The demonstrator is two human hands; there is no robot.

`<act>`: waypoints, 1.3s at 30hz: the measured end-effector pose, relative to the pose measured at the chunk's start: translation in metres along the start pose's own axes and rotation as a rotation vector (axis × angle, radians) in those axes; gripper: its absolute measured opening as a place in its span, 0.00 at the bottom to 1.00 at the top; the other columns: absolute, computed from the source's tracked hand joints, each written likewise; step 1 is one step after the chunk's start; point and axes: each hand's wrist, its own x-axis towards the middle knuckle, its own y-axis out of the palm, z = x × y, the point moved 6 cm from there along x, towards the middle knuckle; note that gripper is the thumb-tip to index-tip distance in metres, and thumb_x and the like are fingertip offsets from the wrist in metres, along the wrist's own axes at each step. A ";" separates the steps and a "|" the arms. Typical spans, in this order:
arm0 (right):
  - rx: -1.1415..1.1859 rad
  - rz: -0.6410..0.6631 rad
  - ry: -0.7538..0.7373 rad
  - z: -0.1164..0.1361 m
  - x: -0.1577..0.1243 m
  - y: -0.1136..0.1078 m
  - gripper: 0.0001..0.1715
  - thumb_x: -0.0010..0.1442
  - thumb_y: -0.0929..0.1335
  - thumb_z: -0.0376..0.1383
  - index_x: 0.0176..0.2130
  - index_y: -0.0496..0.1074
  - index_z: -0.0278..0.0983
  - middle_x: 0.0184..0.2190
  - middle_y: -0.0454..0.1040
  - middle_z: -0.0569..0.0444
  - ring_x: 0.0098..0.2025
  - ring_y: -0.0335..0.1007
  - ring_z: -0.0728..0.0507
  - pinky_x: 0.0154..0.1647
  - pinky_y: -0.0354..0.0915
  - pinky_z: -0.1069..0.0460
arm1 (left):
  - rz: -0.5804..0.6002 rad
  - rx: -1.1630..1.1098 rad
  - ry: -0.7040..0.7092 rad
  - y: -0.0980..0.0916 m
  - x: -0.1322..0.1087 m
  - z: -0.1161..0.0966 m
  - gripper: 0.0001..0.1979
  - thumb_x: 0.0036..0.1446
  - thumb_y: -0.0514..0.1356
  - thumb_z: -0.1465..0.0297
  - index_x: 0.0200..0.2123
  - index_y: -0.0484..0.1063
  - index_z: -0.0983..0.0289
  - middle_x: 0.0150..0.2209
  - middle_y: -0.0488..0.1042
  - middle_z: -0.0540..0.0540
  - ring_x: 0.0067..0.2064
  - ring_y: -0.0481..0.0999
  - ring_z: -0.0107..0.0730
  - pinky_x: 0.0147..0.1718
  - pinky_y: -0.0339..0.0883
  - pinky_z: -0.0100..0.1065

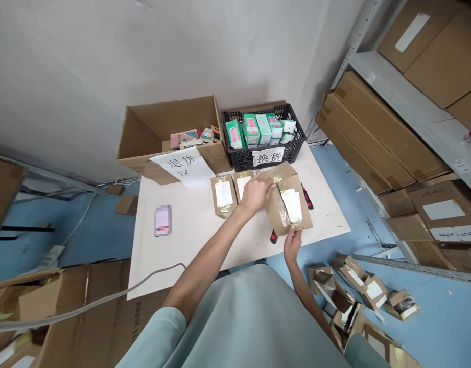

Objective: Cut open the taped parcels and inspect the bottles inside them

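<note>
While a taped carton (274, 208) in the grip of both hands (255, 195) (292, 246), green boxes (263, 129) in a crate (240, 160), packets (185, 138) in a carton (184, 116).

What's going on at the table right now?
The person's left hand touches the upper left part of a taped cardboard box, while the right hand holds its near edge. The box is over the table. Two smaller boxes stand to its left, and a black basket of green boxes sits behind.
</note>
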 end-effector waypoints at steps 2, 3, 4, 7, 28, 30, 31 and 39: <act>-0.004 -0.102 -0.050 0.029 -0.002 -0.022 0.45 0.77 0.54 0.69 0.54 0.77 0.36 0.49 0.85 0.30 0.50 0.85 0.28 0.49 0.77 0.39 | -0.077 -0.047 -0.066 -0.028 -0.028 0.003 0.14 0.77 0.62 0.67 0.55 0.89 0.58 0.56 0.89 0.60 0.63 0.85 0.56 0.77 0.65 0.54; -0.013 -0.139 -0.085 0.045 -0.004 -0.032 0.44 0.77 0.56 0.69 0.53 0.77 0.37 0.49 0.85 0.31 0.49 0.84 0.29 0.48 0.77 0.40 | -0.116 -0.070 -0.109 -0.043 -0.046 0.008 0.15 0.77 0.63 0.65 0.57 0.89 0.57 0.58 0.88 0.59 0.65 0.84 0.59 0.74 0.69 0.54; -0.027 -0.162 -0.131 0.061 -0.008 -0.042 0.42 0.77 0.57 0.68 0.52 0.77 0.37 0.49 0.85 0.33 0.47 0.84 0.31 0.48 0.77 0.41 | -0.151 -0.092 -0.151 -0.056 -0.065 0.014 0.16 0.76 0.63 0.64 0.59 0.88 0.56 0.60 0.87 0.59 0.67 0.83 0.61 0.71 0.73 0.54; -0.078 -0.178 -0.300 0.112 -0.025 -0.059 0.39 0.78 0.59 0.67 0.48 0.78 0.39 0.45 0.85 0.39 0.45 0.82 0.34 0.48 0.75 0.43 | -0.248 -0.144 -0.309 -0.090 -0.133 0.042 0.19 0.77 0.63 0.58 0.62 0.88 0.53 0.59 0.88 0.58 0.61 0.86 0.61 0.62 0.78 0.50; -0.341 0.522 -0.284 0.059 -0.182 0.116 0.46 0.76 0.55 0.69 0.37 0.81 0.39 0.41 0.86 0.39 0.46 0.81 0.34 0.52 0.73 0.43 | -0.136 -0.388 -0.950 -0.043 -0.451 0.266 0.23 0.73 0.63 0.55 0.59 0.88 0.61 0.57 0.89 0.63 0.64 0.85 0.57 0.63 0.75 0.45; -0.171 0.531 -0.177 0.040 -0.183 0.111 0.47 0.75 0.56 0.69 0.46 0.83 0.37 0.49 0.87 0.38 0.53 0.82 0.32 0.58 0.75 0.41 | -0.142 -0.585 -0.903 -0.029 -0.466 0.277 0.36 0.69 0.68 0.52 0.72 0.77 0.64 0.67 0.83 0.66 0.71 0.80 0.54 0.70 0.72 0.44; -0.100 0.532 -0.122 0.029 -0.183 0.108 0.46 0.75 0.57 0.68 0.52 0.83 0.37 0.54 0.87 0.38 0.57 0.82 0.32 0.62 0.75 0.39 | -0.134 -0.656 -0.875 -0.022 -0.473 0.282 0.46 0.64 0.72 0.50 0.78 0.69 0.65 0.73 0.76 0.68 0.76 0.75 0.54 0.74 0.68 0.45; -0.054 0.625 0.038 -0.028 -0.213 0.112 0.43 0.57 0.76 0.49 0.68 0.78 0.41 0.70 0.79 0.40 0.69 0.76 0.30 0.73 0.70 0.31 | -0.008 -0.696 -0.724 0.031 -0.500 0.306 0.68 0.46 0.82 0.47 0.83 0.59 0.65 0.83 0.59 0.73 0.84 0.59 0.66 0.82 0.53 0.57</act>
